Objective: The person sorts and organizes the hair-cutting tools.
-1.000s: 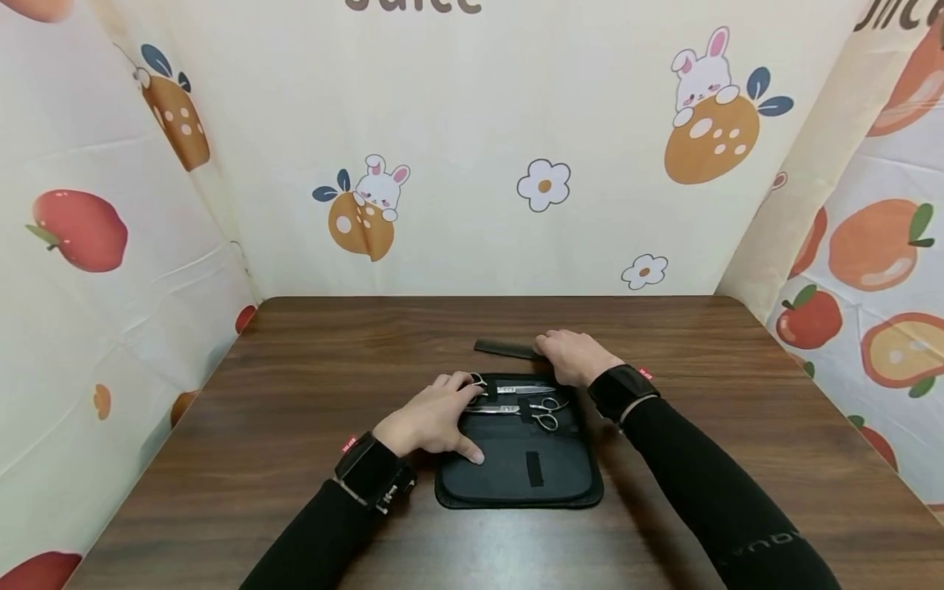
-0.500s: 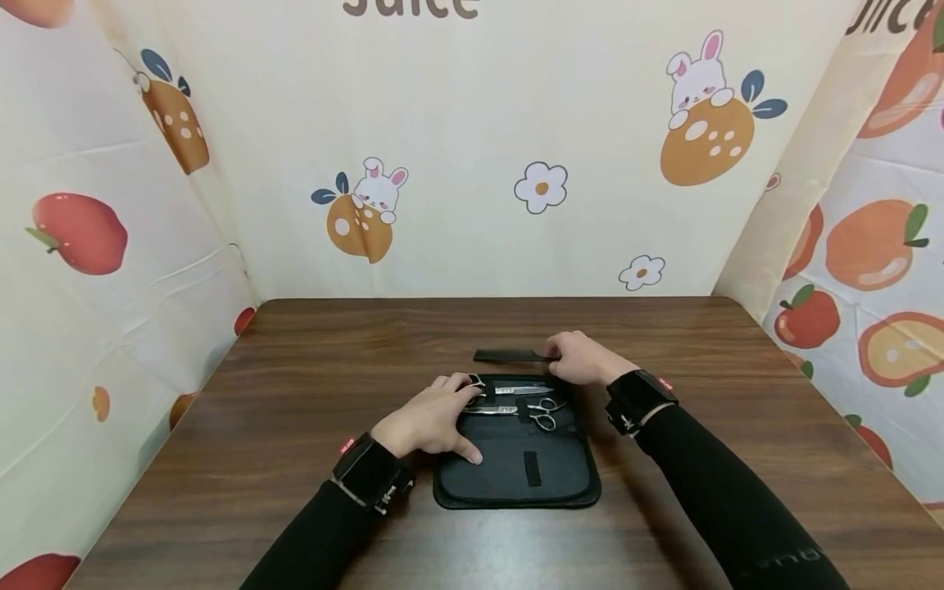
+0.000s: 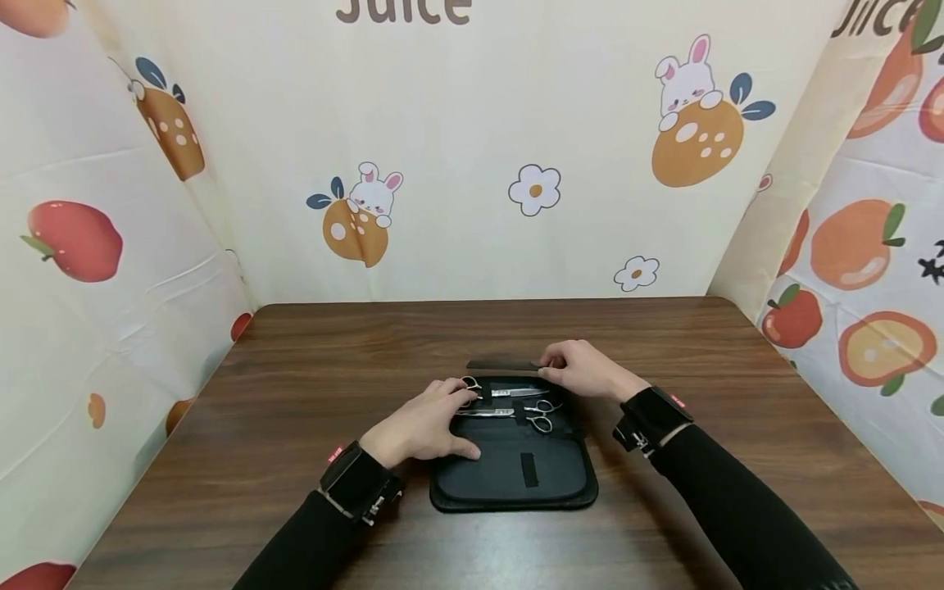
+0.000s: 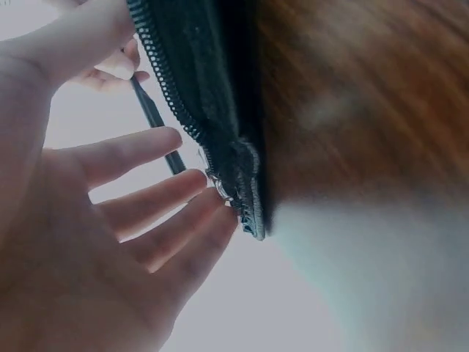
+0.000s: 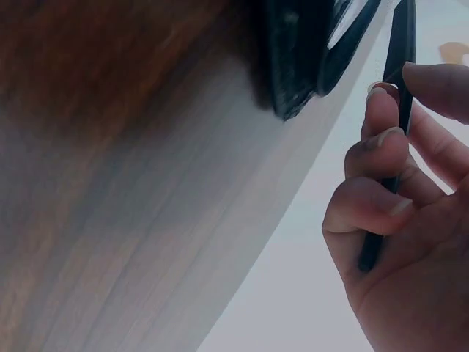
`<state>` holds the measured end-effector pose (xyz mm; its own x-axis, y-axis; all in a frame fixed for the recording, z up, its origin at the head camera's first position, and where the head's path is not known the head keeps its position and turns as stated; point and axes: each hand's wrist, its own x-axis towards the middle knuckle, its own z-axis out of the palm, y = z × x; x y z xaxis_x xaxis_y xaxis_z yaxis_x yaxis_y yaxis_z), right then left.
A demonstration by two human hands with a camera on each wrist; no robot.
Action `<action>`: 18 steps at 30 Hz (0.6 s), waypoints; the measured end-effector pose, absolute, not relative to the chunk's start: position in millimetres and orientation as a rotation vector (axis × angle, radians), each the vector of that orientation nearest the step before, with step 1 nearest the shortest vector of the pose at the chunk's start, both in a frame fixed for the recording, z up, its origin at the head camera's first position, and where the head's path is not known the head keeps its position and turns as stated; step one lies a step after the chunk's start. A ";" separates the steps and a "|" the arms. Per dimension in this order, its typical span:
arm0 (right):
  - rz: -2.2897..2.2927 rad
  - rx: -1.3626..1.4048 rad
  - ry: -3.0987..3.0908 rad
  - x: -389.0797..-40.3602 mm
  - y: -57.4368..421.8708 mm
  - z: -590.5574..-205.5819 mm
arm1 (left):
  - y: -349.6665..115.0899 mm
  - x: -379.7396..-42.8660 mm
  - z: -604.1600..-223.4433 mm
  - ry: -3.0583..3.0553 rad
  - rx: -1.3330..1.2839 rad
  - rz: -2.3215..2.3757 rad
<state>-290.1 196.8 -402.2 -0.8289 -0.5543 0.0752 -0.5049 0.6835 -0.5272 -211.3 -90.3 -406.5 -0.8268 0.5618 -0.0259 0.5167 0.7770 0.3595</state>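
A black zip case [image 3: 509,479] lies unfolded on the table. Two pairs of silver scissors sit in its upper half: the upper pair [image 3: 516,392] and the lower pair [image 3: 490,412], each under a strap. My left hand [image 3: 424,422] rests on the case's left side, fingers straight at the upper scissors' ring and thumb on the lower panel. Just beyond the case's far edge, my right hand [image 3: 586,369] grips a black comb [image 3: 501,365] by its thin handle. In the right wrist view, curled fingers wrap the comb's handle [image 5: 371,251], its wide part [image 5: 400,40] pointing away.
The brown wooden table [image 3: 332,352] extends around the case on every side. Fabric printed with fruit and rabbits [image 3: 457,123] hangs behind the table and along both sides. A small black strap [image 3: 528,469] crosses the case's lower panel.
My right hand has drawn the comb slightly nearer, and its handle has come into a fuller grip. My left hand stays on the case. The head view has shifted a little.
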 end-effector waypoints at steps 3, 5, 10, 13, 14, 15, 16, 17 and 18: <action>-0.845 -0.943 2.779 -282.5 193.8 -400.0 | -89.6 -211.9 -404.2 2.970 0.871 0.532; -0.846 -0.983 2.761 -276.7 190.9 -397.6 | -88.5 -213.4 -402.4 3.101 0.877 0.547; -0.856 -1.048 2.721 -261.1 182.9 -392.1 | -86.4 -219.0 -399.8 3.352 0.929 0.658; -0.866 -1.072 2.706 -253.2 179.2 -390.8 | -84.6 -220.5 -398.6 3.355 0.978 0.690; -0.866 -1.084 2.701 -251.0 178.4 -390.9 | -83.6 -220.5 -398.5 3.334 0.992 0.685; -0.869 -1.096 2.698 -248.5 177.6 -390.6 | -82.6 -220.2 -398.5 3.304 1.004 0.670; -0.871 -1.110 2.694 -246.2 176.8 -390.6 | -81.6 -219.7 -398.9 3.270 1.008 0.647; -0.878 -1.123 2.687 -243.8 176.2 -390.4 | -80.8 -219.2 -399.5 3.229 1.011 0.624; -0.884 -1.137 2.682 -241.3 175.7 -390.3 | -80.0 -218.4 -400.1 3.185 1.014 0.601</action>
